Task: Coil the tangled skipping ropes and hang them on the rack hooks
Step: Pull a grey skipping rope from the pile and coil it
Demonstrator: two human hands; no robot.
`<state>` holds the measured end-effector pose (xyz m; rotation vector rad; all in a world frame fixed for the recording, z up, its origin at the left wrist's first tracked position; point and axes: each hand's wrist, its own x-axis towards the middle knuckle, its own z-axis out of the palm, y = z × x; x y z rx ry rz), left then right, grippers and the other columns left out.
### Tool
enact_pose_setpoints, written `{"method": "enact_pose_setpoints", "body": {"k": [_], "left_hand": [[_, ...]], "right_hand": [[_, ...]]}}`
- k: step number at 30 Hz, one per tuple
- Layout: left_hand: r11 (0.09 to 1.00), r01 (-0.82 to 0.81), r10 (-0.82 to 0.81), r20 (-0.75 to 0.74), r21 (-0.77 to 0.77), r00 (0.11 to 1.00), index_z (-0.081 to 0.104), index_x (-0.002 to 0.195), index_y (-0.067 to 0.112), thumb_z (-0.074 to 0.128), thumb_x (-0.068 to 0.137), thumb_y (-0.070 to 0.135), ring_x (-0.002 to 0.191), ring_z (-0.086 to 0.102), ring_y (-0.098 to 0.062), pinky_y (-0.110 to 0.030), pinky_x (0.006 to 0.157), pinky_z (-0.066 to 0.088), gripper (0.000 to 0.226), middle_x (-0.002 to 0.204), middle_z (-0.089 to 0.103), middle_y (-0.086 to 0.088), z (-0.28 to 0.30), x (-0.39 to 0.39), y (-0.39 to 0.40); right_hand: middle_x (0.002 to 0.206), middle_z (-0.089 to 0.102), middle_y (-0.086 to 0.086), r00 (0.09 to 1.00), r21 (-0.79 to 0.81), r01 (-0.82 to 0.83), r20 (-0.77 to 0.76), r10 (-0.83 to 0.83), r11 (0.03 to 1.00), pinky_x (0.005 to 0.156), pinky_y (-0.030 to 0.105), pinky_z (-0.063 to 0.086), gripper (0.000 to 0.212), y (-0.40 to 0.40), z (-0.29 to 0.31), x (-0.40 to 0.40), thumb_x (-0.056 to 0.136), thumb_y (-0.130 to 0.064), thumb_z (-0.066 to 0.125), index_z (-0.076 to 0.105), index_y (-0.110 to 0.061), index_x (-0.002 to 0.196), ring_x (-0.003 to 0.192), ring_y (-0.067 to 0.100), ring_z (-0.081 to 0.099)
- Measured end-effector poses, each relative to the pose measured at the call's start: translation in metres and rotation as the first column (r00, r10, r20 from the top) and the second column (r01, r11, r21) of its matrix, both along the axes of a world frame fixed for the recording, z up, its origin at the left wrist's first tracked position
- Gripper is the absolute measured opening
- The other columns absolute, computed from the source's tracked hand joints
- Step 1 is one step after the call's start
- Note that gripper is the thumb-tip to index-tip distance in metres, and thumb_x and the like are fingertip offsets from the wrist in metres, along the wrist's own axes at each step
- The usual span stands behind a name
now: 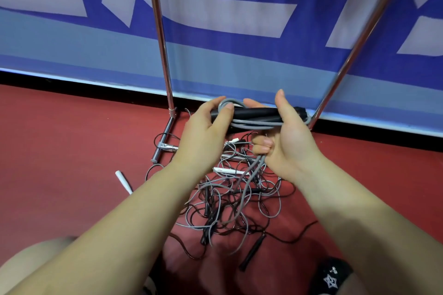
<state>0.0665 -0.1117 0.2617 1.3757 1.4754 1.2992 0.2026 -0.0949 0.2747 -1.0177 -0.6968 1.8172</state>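
Between both hands [242, 132], grey rope [254, 123] on black handles [256, 112]

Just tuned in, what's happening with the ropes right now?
A person is winding a grey rope around a pair of black handles. The left hand pinches one end of the bundle; the right hand grips the other end and the trailing cord. The remaining ropes lie in a tangled pile on the red floor at the foot of the metal rack. A white handle lies apart.
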Motion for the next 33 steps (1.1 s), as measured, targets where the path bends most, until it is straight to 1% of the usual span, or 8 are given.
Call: {"method": "enact_pose_setpoints", "body": {"k": [4,10,14,19,22,25,29,33], "left_hand": [[0.998,0.065,-0.067,0.101,0.02,0.993,0.068,0.105,0.019,0.055,0.095,0.025,0.06,0.053,-0.002,-0.02,0.06,0.04,0.017,0.073,0.063,0.013,0.005,0.002,-0.003],[0.999,-0.021,0.027,0.246,-0.029,0.969,0.062,0.097,0.022,0.063,0.075,0.04,0.058,0.053,-0.003,-0.021,0.057,0.041,0.029,0.073,0.06,0.012,0.005,0.009,-0.002],[0.997,-0.079,0.079,0.285,-0.012,0.955,0.059,0.098,0.023,0.069,0.078,0.037,0.058,0.054,0.002,-0.021,0.059,0.041,0.027,0.073,0.06,0.015,0.005,0.012,-0.003],[0.992,-0.127,0.125,0.246,-0.009,0.961,0.055,0.103,0.028,0.068,0.075,0.044,0.076,0.057,-0.008,-0.029,0.074,0.049,0.035,0.088,0.06,0.01,0.007,0.021,-0.008],[0.987,-0.156,0.157,0.229,-0.025,0.961,0.052,0.105,0.026,0.068,0.084,0.038,0.073,0.054,-0.012,-0.028,0.07,0.046,0.029,0.086,0.058,0.006,0.011,0.024,-0.006],[0.989,-0.148,0.148,0.109,-0.001,0.983,0.049,0.106,0.027,0.066,0.085,0.038,0.06,0.047,-0.014,-0.028,0.058,0.038,0.03,0.072,0.054,0.003,0.015,0.015,0.001],[0.997,-0.075,0.077,0.105,-0.023,0.992,0.052,0.1,0.023,0.062,0.089,0.035,0.049,0.043,-0.007,-0.026,0.053,0.036,0.019,0.064,0.051,0.009,0.011,0.017,0.005],[0.99,-0.005,0.022,0.124,-0.138,0.992,0.051,0.095,0.02,0.053,0.093,0.042,0.048,0.052,-0.009,-0.026,0.05,0.034,0.023,0.063,0.059,0.004,0.007,0.022,0.004]], "right_hand": [[0.076,0.059,-0.002,0.998,-0.027,0.022,-0.06,-0.023,0.999,0.035,0.016,0.019,0.042,0.004,-0.001,0.004,0.096,-0.04,0.043,0.066,-0.007,0.106,0.034,0.005,0.022],[0.075,0.05,0.002,0.992,-0.06,0.055,-0.107,-0.061,0.997,0.031,0.015,0.02,0.03,0.006,-0.006,0.0,0.094,-0.034,0.047,0.053,-0.011,0.112,0.031,0.005,0.024],[0.059,0.051,-0.001,0.995,-0.083,0.044,-0.085,-0.051,0.996,0.032,0.016,0.018,0.024,0.004,-0.002,-0.002,0.094,-0.032,0.049,0.053,-0.011,0.085,0.032,0.006,0.022],[0.054,0.05,-0.002,0.988,-0.097,0.144,-0.037,-0.148,0.985,0.032,0.016,0.015,0.023,-0.001,-0.003,-0.008,0.093,-0.032,0.054,0.053,-0.015,0.078,0.032,0.006,0.022],[0.053,0.048,-0.001,0.972,-0.07,0.234,-0.018,-0.236,0.97,0.034,0.015,0.014,0.024,-0.001,-0.001,-0.011,0.092,-0.03,0.056,0.052,-0.015,0.074,0.032,0.006,0.022],[0.07,0.047,0.012,0.966,0.024,0.253,0.049,-0.254,0.967,0.032,0.015,0.017,0.026,0.005,0.003,-0.008,0.092,-0.03,0.055,0.058,-0.004,0.094,0.03,0.006,0.022],[0.09,0.044,0.017,0.957,0.086,0.258,0.11,-0.267,0.962,0.031,0.014,0.019,0.052,0.01,-0.001,-0.005,0.092,-0.032,0.052,0.055,0.012,0.119,0.029,0.005,0.024],[0.072,0.06,0.013,0.953,0.137,0.249,0.14,-0.268,0.959,0.032,0.016,0.018,0.04,0.007,0.001,0.0,0.096,-0.032,0.047,0.07,0.0,0.089,0.029,0.004,0.022]]}}
